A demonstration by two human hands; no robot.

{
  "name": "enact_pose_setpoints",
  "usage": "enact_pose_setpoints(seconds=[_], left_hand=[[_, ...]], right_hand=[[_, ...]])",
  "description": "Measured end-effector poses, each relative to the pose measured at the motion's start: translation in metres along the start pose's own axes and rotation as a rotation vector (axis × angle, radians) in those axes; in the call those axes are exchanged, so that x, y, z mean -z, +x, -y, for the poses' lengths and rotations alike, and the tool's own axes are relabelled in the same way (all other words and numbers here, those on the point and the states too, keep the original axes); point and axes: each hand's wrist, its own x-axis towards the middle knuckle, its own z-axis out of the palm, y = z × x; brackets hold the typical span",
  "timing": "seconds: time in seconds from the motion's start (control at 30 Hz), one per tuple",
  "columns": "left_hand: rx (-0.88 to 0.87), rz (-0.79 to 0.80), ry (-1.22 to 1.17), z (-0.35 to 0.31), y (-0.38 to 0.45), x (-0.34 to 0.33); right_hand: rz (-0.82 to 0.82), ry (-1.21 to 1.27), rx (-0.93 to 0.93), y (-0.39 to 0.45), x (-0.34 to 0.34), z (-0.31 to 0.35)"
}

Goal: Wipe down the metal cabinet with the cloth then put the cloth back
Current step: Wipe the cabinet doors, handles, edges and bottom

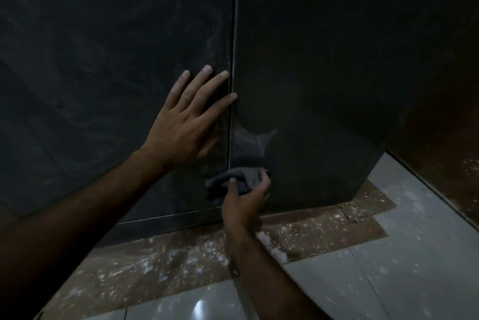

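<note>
Gripping cloth [234, 181] low by cabinet [324, 86] corner edge, right hand [246, 198], left hand [185, 123] spread flat.

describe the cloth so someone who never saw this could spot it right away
Find the dark metal cabinet and follow its vertical door seam down near the floor. There the right hand grips a bunched dark grey cloth against the metal, the only soft, crumpled thing there.
</note>
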Motion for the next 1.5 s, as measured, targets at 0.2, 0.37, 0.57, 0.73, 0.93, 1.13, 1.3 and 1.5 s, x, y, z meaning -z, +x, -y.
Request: enact_pose_setpoints(seconds=[0.2, 0.37, 0.57, 0.73, 0.93, 1.13, 1.3, 1.5], left_hand=[[-0.043, 0.038, 0.002, 0.012, -0.011, 0.003], [-0.015, 0.021, 0.014, 0.006, -0.015, -0.003], [-0.023, 0.016, 0.059, 0.009, -0.015, -0.005], [-0.009, 0.012, 0.047, 0.005, -0.016, -0.006], [-0.028, 0.014, 0.075, 0.009, -0.014, -0.008], [0.12, -0.074, 0.097, 0.008, -0.022, -0.003], [0.238, -0.143, 0.091, 0.026, -0.023, 0.011], [0.269, -0.203, 0.085, 0.037, -0.013, 0.019]], right_hand=[[-0.239, 0.129, 0.01, 0.058, 0.024, 0.032], [-0.032, -0.187, 0.578, 0.012, -0.002, 0.04], [-0.068, -0.137, 0.602, 0.025, 0.022, 0.038], [-0.177, -0.31, 0.963, 0.027, -0.011, 0.087], [0.077, -0.595, 1.083, 0.03, 0.011, 0.018], [-0.135, -0.21, 1.232, 0.027, -0.024, 0.183], [-0.217, -0.301, 1.572, 0.044, -0.037, 0.231], [0.269, -0.825, 1.958, 0.074, 0.007, 0.144]])
